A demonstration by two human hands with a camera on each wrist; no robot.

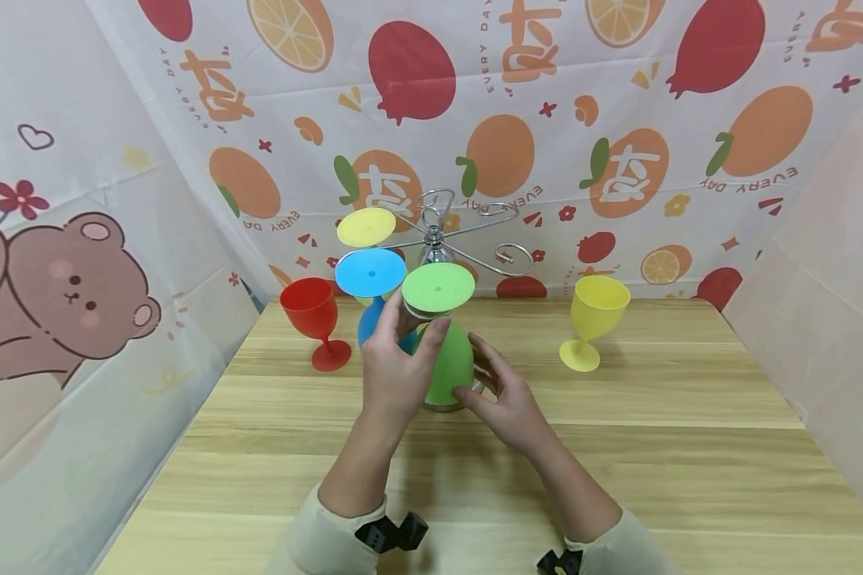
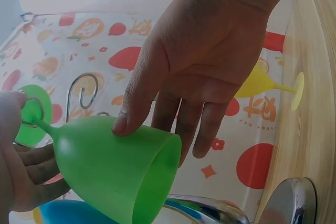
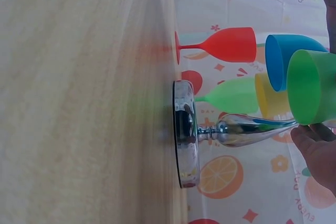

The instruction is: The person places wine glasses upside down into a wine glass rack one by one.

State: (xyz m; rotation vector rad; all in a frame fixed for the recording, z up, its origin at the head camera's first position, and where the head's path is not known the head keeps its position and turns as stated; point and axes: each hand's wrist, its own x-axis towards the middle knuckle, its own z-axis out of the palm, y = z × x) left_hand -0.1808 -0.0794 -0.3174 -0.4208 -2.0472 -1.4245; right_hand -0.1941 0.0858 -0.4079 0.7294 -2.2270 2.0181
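A green goblet (image 1: 451, 367) hangs upside down at the near arm of a chrome rack (image 1: 434, 237), its round foot on top. My left hand (image 1: 395, 367) holds it near the stem, thumb in front and fingers behind. With thumb and fingers my right hand (image 1: 507, 395) grips the bowl's right side; in the left wrist view the right thumb lies on the green bowl (image 2: 113, 161). Left of it hang an upside-down blue goblet (image 1: 371, 273) and a yellow one (image 1: 366, 228), partly hidden. The right wrist view shows the open rim of the held goblet facing down, above the rack's base (image 3: 186, 135).
A red goblet (image 1: 311, 310) stands upright on the left of the wooden table (image 1: 662, 471), a yellow goblet (image 1: 600, 309) on the right. A light green goblet (image 3: 233, 96) stands behind the rack in the right wrist view. Fruit-printed cloth (image 1: 546, 88) hangs behind.
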